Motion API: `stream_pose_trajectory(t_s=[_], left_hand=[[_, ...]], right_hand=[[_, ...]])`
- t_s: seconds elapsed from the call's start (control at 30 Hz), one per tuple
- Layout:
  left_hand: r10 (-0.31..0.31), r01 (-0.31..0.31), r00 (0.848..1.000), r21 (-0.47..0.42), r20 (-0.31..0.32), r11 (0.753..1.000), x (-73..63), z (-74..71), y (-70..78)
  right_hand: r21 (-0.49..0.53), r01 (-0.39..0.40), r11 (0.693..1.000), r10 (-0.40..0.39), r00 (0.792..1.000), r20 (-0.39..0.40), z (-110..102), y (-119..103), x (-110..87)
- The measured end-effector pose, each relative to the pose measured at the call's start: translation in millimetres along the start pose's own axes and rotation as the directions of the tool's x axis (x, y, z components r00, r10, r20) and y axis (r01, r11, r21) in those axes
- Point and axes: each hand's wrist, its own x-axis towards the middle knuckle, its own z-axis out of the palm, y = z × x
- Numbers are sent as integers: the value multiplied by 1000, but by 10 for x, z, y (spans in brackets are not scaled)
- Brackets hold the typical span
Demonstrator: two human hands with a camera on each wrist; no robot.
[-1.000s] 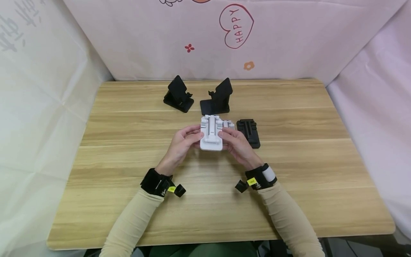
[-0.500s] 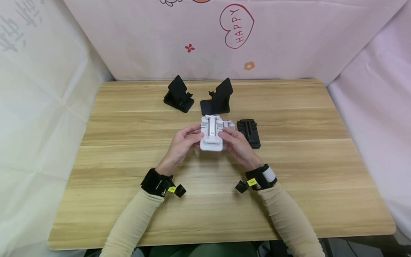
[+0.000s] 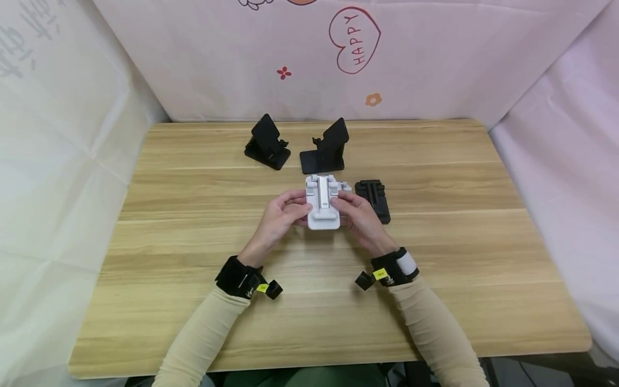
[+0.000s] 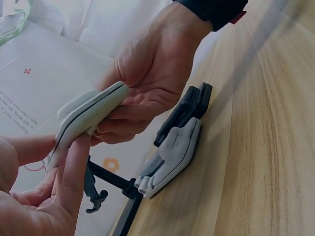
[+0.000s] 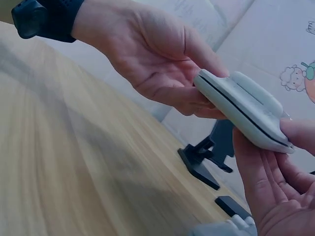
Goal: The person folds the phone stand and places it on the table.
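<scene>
A white folded phone stand [image 3: 323, 217] is held above the table between both hands, its hinged side facing up. My left hand [image 3: 276, 217] pinches its left edge, thumb on top and fingers beneath. On the opposite edge my right hand [image 3: 361, 221] grips it in the same way. Both wrist views show the stand [image 5: 241, 105] tilted, with a thin dark line along its side. Lying on the table beyond my right hand is a second white folded stand [image 4: 179, 150], mostly hidden in the head view. Beside it lies a black folded stand [image 3: 374, 201].
Two black phone stands, one at the left [image 3: 267, 144] and one at the right [image 3: 329, 149], stand unfolded near the back of the wooden table [image 3: 459, 242]. A pale printed cloth [image 3: 217, 64] hangs behind the table's far edge.
The held white phone stand has shifted slightly right and toward me, together with my left hand. My right hand has barely moved, and the other stands stay put.
</scene>
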Motion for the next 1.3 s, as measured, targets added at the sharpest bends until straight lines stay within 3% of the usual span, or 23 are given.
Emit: stream_pose_trajectory(t_s=[0.2, 0.57, 0.73, 0.9, 1.1, 1.3], left_hand=[[-8, 8, 1000, -18, 20, 1000, -4, 1, 8], [-24, 24, 1000, 29, 1, 999, -4, -110, -16], [-46, 47, 999, 48, -22, 998, -3, -142, -24], [-65, 67, 997, 49, -42, 997, -8, -163, -22], [-68, 71, 996, 60, -52, 996, -12, -177, -28], [-70, 75, 996, 76, -57, 994, -19, -185, -25]], right_hand=[[14, 61, 998, -60, 997, -49, -196, -55, -30], [128, 150, 980, -134, 983, -123, -856, -145, -122], [198, 137, 971, -102, 979, -176, -1104, -147, -197], [192, 139, 971, -96, 971, -217, -1295, -117, -246], [305, 157, 939, -76, 962, -261, -1478, -93, -241], [262, 104, 959, -16, 948, -316, -1605, -111, -225]])
